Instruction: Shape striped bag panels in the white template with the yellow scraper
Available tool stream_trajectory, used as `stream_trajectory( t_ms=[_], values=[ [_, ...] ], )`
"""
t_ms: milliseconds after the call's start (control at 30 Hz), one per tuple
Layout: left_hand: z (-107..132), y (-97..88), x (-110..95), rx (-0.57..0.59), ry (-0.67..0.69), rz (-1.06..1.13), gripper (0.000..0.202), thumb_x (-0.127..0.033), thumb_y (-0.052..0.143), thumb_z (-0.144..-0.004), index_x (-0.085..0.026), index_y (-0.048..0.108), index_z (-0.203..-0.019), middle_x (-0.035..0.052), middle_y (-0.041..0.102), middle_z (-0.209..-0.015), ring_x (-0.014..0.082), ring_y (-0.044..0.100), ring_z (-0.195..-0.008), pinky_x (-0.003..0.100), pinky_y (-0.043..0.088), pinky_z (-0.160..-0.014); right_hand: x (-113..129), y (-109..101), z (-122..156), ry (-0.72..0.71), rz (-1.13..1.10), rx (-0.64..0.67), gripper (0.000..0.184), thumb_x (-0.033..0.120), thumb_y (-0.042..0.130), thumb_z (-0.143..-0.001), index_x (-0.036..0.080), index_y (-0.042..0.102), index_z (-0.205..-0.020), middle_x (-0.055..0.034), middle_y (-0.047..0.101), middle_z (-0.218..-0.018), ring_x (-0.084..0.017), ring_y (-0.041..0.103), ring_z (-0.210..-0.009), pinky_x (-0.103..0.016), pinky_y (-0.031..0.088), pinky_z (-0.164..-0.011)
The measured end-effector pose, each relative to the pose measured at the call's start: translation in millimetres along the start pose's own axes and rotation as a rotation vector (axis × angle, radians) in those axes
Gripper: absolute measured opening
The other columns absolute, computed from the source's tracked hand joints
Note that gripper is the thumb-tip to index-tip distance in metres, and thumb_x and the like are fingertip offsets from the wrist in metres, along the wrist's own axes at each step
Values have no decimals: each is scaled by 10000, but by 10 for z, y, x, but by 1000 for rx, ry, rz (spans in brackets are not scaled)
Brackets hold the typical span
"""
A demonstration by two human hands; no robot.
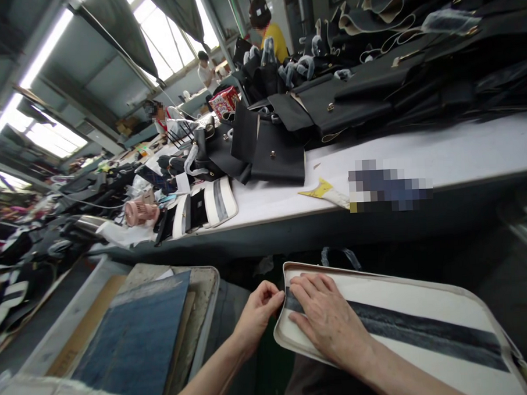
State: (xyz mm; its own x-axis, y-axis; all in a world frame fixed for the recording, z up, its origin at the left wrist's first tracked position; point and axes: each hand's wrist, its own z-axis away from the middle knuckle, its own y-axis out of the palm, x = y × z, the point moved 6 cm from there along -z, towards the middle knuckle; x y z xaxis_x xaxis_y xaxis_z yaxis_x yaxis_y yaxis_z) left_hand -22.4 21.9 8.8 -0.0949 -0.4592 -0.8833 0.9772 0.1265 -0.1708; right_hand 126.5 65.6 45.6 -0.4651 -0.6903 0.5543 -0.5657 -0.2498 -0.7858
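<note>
A cream-white bag panel (408, 302) with rounded corners, a raised rim and a dark grey stripe along its middle lies across the lower right. My left hand (260, 309) is at its left short edge, thumb and fingertips pinched together at the rim near the end of the stripe. Whatever else may be between those fingertips is too small to make out. On the panel's face, close to that same edge, my right hand (330, 314) rests with its fingers laid flat, covering part of the stripe.
Ahead runs a long white worktable (272, 206) with black leather bags (279, 153) piled along it. Similar striped panels (220, 200) and a pink fan (139, 211) sit on its left part. A grey bin (211, 281) with a blue board (134, 337) stands at lower left. People work farther back.
</note>
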Motion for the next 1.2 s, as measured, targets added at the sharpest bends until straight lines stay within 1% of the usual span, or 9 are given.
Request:
stream_trajectory(
  t_ms=[200, 433, 767, 900, 967, 1033, 1100, 1133, 1200],
  values=[
    [-67, 24, -22, -2, -21, -97, 357, -498, 619, -852, -177, 467, -822, -52, 408, -706, 109, 349, -657, 239, 307, -606, -28, 12, -10, -3, -3, -18, 384, 347, 708, -851, 209, 546, -1171, -26, 601, -1179, -247, 486, -1136, -422, 287, -1043],
    [-99, 32, 34, -71, 33, -182, 289, -457, 569, -892, -200, 450, -837, -56, 396, -720, 124, 347, -678, 257, 308, -637, -50, 48, -38, -12, 15, -8, 400, 328, 690, -862, 191, 534, -1205, -44, 582, -1251, -260, 462, -1193, -442, 295, -1060],
    [-116, 66, 134, -93, 125, -58, 330, -498, 563, -892, -208, 424, -819, -48, 360, -747, 133, 335, -714, 256, 316, -672, -31, 18, -11, 21, -49, 57, 407, 252, 655, -881, 212, 491, -1251, -47, 554, -1295, -252, 436, -1245, -461, 333, -1085],
    [-130, 42, 199, -97, 166, 50, 338, -483, 618, -870, -204, 440, -803, -49, 371, -731, 130, 345, -703, 252, 316, -660, -19, -9, -2, 33, -71, 62, 462, 197, 622, -882, 224, 446, -1308, -70, 407, -1483, -254, 377, -1332, -471, 346, -1103],
    [-142, 41, 242, -102, 185, 136, 329, -459, 655, -851, -202, 454, -816, -49, 394, -737, 127, 375, -711, 250, 328, -672, -21, -22, 11, 21, -90, 39, 425, 222, 558, -928, 226, 427, -1332, -81, 376, -1509, -246, 358, -1364, -471, 355, -1110],
    [-160, 66, 286, -100, 201, 248, 309, -439, 676, -831, -202, 483, -878, -36, 468, -795, 136, 452, -771, 256, 367, -729, -28, -40, 26, 3, -110, -1, 379, 287, 472, -982, 230, 418, -1353, -93, 418, -1479, -237, 375, -1364, -470, 369, -1109],
    [-176, 128, 315, -69, 212, 374, 329, -439, 644, -834, -205, 515, -1026, 11, 570, -975, 178, 539, -926, 289, 412, -831, -28, -53, 35, -15, -110, -25, 391, 333, 418, -1007, 241, 403, -1387, -94, 426, -1473, -233, 379, -1369, -469, 379, -1106],
    [-180, 168, 322, -44, 217, 430, 378, -444, 611, -844, -206, 513, -1121, 43, 588, -1097, 207, 555, -1023, 316, 423, -886, -19, -55, 36, -25, -98, -24, 403, 345, 416, -1008, 253, 399, -1400, -85, 411, -1486, -234, 371, -1375, -469, 383, -1103],
    [-172, 242, 328, 7, 226, 540, 480, -448, 557, -865, -200, 485, -1270, 90, 559, -1292, 253, 533, -1180, 363, 413, -983, 20, -45, 32, -54, -35, 8, 419, 352, 431, -1003, 288, 404, -1416, -56, 369, -1521, -238, 351, -1385, -475, 387, -1095]
  ],
)
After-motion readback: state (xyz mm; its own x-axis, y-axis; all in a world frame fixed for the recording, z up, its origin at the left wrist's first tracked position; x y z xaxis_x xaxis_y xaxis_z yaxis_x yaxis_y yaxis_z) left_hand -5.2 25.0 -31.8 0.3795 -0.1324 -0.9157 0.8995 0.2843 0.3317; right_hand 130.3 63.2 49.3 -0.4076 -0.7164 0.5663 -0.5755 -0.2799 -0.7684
